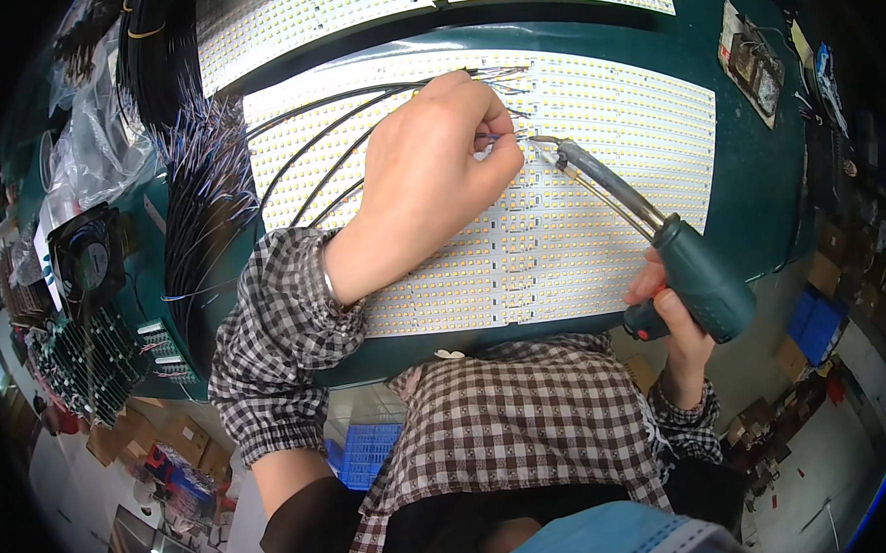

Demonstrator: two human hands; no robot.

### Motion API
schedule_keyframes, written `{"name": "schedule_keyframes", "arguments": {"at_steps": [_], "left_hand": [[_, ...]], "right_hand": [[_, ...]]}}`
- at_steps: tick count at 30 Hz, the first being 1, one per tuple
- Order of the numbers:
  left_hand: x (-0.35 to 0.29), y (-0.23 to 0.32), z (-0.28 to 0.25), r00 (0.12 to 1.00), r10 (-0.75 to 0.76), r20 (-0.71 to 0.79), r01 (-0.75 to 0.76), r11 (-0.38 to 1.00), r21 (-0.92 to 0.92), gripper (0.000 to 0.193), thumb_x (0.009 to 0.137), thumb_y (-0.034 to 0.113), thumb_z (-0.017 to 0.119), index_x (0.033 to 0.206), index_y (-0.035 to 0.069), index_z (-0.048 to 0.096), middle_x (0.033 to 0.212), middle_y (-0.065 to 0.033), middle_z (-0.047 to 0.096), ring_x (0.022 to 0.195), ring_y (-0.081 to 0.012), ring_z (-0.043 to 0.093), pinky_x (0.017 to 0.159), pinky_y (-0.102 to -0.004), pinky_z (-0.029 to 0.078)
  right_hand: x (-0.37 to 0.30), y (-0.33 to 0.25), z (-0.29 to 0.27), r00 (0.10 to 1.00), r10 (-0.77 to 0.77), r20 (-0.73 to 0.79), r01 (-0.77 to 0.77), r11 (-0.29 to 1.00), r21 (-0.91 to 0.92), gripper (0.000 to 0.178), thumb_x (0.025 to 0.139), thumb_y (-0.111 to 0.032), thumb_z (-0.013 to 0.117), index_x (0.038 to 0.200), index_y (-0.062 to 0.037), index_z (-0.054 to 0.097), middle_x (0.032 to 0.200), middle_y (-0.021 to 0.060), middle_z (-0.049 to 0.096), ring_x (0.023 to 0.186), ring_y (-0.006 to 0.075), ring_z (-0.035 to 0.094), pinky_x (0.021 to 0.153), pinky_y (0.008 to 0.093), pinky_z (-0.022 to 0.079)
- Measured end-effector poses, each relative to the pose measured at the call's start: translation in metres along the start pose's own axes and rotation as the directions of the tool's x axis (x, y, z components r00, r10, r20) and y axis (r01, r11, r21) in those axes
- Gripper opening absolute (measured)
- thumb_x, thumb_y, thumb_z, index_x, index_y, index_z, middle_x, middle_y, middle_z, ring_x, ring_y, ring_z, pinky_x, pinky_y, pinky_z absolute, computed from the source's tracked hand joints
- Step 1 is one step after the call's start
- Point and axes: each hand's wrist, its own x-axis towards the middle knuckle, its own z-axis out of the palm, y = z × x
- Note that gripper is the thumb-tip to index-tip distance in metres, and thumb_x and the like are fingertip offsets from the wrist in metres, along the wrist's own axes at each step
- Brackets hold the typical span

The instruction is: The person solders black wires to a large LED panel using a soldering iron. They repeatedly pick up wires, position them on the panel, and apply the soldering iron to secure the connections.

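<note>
A white LED board panel (444,286) with rows of small yellowish chips lies in front of me. My left hand (437,157) rests over its middle, thumb and fingertips pinched on the thin stripped wires of a black cable (332,172). Several such cables run in from the left, their coloured ends lying along the board's central column. My right hand (677,314) grips the green handle of a soldering gun (704,278). Its metal tip touches or nearly touches the board beside the pinched wires; the exact contact is too small to tell.
A second LED panel (429,7) lies beyond the first. Bundled black cables (199,199) with stripped ends lie at the left, near a small black fan (86,253) and a stack of green circuit boards (92,360). A soldering iron stand or tip-cleaning tray (749,60) sits at the far right.
</note>
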Motion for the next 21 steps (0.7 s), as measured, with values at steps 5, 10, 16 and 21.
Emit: {"name": "schedule_keyframes", "arguments": {"at_steps": [5,10,16,21], "left_hand": [[-0.0005,-0.0011,0.0002,1.0,0.018,-0.007,-0.018,1.0,0.026,0.006,0.069,0.006,0.063,0.071,0.005,0.058,0.068,-0.0045,0.054,0.058,-0.0145,0.053,0.05,-0.0262,0.042],[-0.0007,-0.0013,0.0005,1.0,0.024,-0.012,-0.024,0.999,0.024,0.006,0.069,0.006,0.063,0.071,0.004,0.058,0.068,-0.0046,0.054,0.058,-0.0146,0.054,0.05,-0.0264,0.042],[-0.0006,-0.0022,0.001,0.999,0.032,-0.008,-0.032,0.999,0.024,0.006,0.069,0.006,0.063,0.071,0.004,0.058,0.068,-0.0048,0.054,0.059,-0.0148,0.055,0.05,-0.0261,0.042],[-0.0002,-0.0021,0.0011,1.0,0.027,-0.007,-0.026,0.999,0.028,0.006,0.069,0.006,0.063,0.071,0.004,0.058,0.068,-0.0048,0.054,0.059,-0.0148,0.055,0.05,-0.026,0.042]], "right_hand": [[0.0011,-0.0017,0.0011,1.0,0.026,-0.006,-0.026,1.0,0.012,0.046,0.082,-0.017,0.06,0.113,0.0136,0.048,0.077,0.0114,0.059,0.068,0.0213,0.059,0.064,0.033,0.05],[0.0027,-0.001,0.0015,1.0,0.018,-0.006,-0.017,0.999,0.037,0.042,0.081,-0.014,0.06,0.112,0.0121,0.049,0.075,0.0108,0.059,0.068,0.0196,0.059,0.064,0.0314,0.049],[0.0038,-0.0027,0.0041,1.0,0.021,-0.018,-0.019,0.996,0.09,0.037,0.08,-0.007,0.061,0.112,0.0095,0.051,0.071,0.0103,0.06,0.068,0.0171,0.058,0.065,0.0299,0.048],[0.0052,-0.0022,0.0041,1.0,0.009,-0.02,-0.007,0.997,0.072,0.037,0.08,-0.007,0.061,0.112,0.0089,0.052,0.071,0.0097,0.06,0.068,0.0166,0.058,0.064,0.0296,0.048]]}}
